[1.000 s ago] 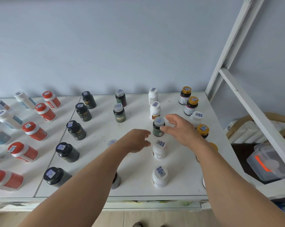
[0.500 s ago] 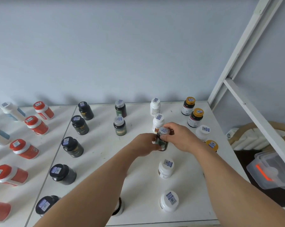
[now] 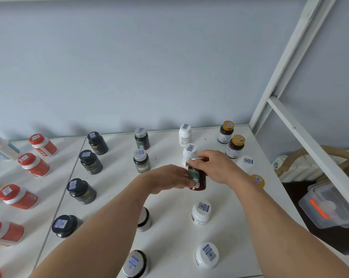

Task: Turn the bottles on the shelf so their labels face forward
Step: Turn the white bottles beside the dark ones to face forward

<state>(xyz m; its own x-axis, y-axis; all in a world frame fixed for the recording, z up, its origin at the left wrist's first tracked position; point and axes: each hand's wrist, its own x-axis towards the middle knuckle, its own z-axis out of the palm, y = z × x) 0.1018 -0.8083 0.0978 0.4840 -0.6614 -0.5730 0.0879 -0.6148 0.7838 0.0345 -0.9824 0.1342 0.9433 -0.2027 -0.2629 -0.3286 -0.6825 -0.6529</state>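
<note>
A dark bottle with a silver cap and a green label (image 3: pixel 197 178) stands in the middle of the white shelf (image 3: pixel 169 223). My left hand (image 3: pixel 167 178) grips its body from the left. My right hand (image 3: pixel 213 167) holds its cap and upper part from the right. Its barcode strip faces me. Just behind it stands a white bottle (image 3: pixel 188 153). More bottles stand in rows around it: black ones (image 3: pixel 90 162), silver-capped green ones (image 3: pixel 141 163), white ones (image 3: pixel 201 212) and gold-capped ones (image 3: pixel 235 146).
Red-and-white bottles (image 3: pixel 34 164) fill the shelf's left section. A white frame post (image 3: pixel 286 59) rises at the right rear corner. Beyond the right edge, lower down, sit a clear plastic box (image 3: pixel 328 207) and a wicker chair (image 3: pixel 314 157). My forearms cover bottles in the front rows.
Both hands reached in and took hold of the dark silver-capped bottle. The bottle's barcode side has since come round toward me. The camera has moved closer to the shelf.
</note>
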